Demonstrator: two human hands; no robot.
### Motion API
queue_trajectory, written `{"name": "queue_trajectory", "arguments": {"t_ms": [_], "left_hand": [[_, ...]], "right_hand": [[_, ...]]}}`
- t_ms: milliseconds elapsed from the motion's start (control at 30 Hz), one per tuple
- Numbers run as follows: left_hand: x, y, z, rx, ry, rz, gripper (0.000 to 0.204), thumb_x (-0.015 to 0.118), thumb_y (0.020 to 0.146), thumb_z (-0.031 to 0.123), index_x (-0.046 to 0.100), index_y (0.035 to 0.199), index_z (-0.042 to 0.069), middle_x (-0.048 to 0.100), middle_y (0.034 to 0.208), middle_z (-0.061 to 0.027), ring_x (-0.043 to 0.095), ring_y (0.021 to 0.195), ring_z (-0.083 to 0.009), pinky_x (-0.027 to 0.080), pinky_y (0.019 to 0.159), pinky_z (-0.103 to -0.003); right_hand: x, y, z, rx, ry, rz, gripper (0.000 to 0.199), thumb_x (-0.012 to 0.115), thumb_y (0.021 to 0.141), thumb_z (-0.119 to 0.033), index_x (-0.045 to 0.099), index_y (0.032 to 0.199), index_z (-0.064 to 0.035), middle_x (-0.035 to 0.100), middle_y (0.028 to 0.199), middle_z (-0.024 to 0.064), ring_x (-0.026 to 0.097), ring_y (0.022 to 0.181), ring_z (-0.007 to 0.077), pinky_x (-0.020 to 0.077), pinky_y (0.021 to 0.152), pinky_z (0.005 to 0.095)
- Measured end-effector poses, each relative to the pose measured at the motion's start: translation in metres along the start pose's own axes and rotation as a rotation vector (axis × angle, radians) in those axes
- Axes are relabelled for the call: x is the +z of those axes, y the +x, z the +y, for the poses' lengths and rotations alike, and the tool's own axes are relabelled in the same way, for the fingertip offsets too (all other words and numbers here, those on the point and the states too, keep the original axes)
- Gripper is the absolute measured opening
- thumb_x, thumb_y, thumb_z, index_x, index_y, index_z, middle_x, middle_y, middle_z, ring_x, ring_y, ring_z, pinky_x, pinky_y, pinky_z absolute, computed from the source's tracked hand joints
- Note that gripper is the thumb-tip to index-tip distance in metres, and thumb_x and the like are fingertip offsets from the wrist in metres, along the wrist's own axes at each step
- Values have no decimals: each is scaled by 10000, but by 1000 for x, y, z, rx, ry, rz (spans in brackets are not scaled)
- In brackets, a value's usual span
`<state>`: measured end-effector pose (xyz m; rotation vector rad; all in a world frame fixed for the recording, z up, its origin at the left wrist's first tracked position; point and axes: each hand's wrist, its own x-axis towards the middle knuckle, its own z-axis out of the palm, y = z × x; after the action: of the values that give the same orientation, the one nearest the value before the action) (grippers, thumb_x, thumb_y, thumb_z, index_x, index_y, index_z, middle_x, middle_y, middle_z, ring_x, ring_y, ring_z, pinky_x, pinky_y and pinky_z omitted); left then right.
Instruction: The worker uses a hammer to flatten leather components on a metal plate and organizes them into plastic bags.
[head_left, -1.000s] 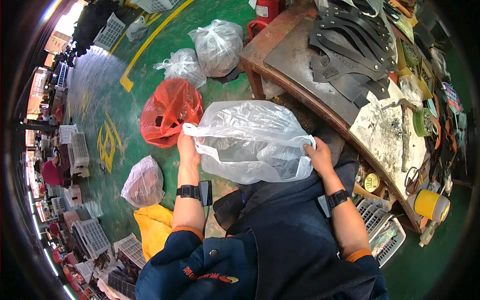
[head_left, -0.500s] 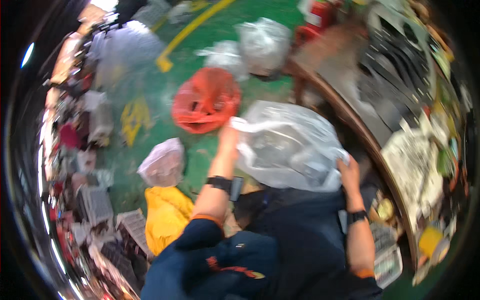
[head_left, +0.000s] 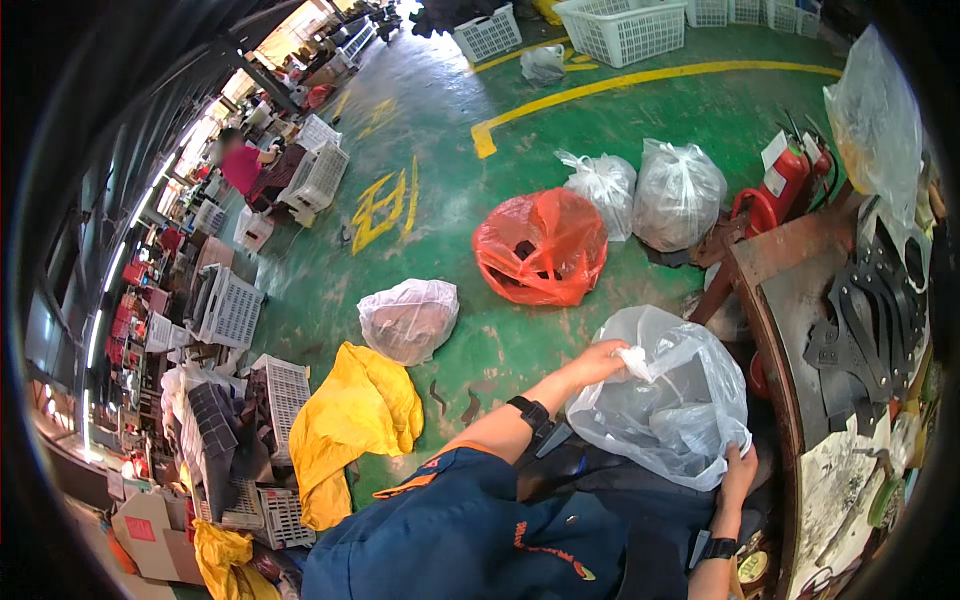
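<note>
A large clear plastic bag (head_left: 640,425) is spread between my two hands in front of my body, its mouth facing up. My left hand (head_left: 603,361) is closed on the gathered far-left rim, where the plastic bunches up white. On the near right, my right hand (head_left: 738,470) pinches the opposite edge of the bag. See-through folds show inside, and I cannot make out whether anything lies at the bottom. Just beyond the bag stands a red plastic bag (head_left: 540,245) with dark pieces in it.
Two tied clear bags (head_left: 680,195) stand beyond, by red fire extinguishers (head_left: 785,170). A workbench (head_left: 770,300) with black cut pieces (head_left: 850,340) borders the right. A whitish bag (head_left: 408,318), yellow sack (head_left: 355,420) and white crates (head_left: 285,405) are left. Farther off, a person (head_left: 245,165) sits.
My view has swung left, so the bags and bench appear farther right. Both hands keep their hold on the clear bag, which has sunk lower in view.
</note>
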<state>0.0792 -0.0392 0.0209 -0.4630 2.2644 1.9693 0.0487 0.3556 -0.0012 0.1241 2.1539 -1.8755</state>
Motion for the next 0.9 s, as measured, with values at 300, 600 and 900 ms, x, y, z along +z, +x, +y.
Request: {"name": "queue_trajectory", "arguments": {"t_ms": [300, 600, 900], "left_hand": [[-2, -18, 10, -93, 407, -311, 489, 611, 843, 394, 659, 1143, 10, 692, 1132, -199, 647, 1070, -326, 488, 924, -403], [4, -32, 16, -101, 564, -419, 459, 649, 829, 342, 641, 1181, 48, 688, 1133, -174, 645, 1065, -313, 491, 918, -397], [17, -29, 5, -31, 675, -484, 327, 637, 844, 282, 689, 1088, 71, 707, 1035, -176, 656, 1018, -356, 497, 880, -429]], "right_hand": [[2, -1, -6, 11, 45, 35, 265, 578, 922, -30, 632, 1171, 42, 679, 1048, 51, 608, 922, 137, 475, 850, 280], [2, -4, -4, 9, 49, 27, 257, 584, 924, -37, 637, 1163, 42, 679, 1055, 52, 608, 932, 136, 475, 857, 282], [-1, 1, 8, 11, 89, 33, 231, 592, 927, -30, 641, 1143, 36, 682, 1044, 47, 610, 926, 132, 475, 856, 280]]}}
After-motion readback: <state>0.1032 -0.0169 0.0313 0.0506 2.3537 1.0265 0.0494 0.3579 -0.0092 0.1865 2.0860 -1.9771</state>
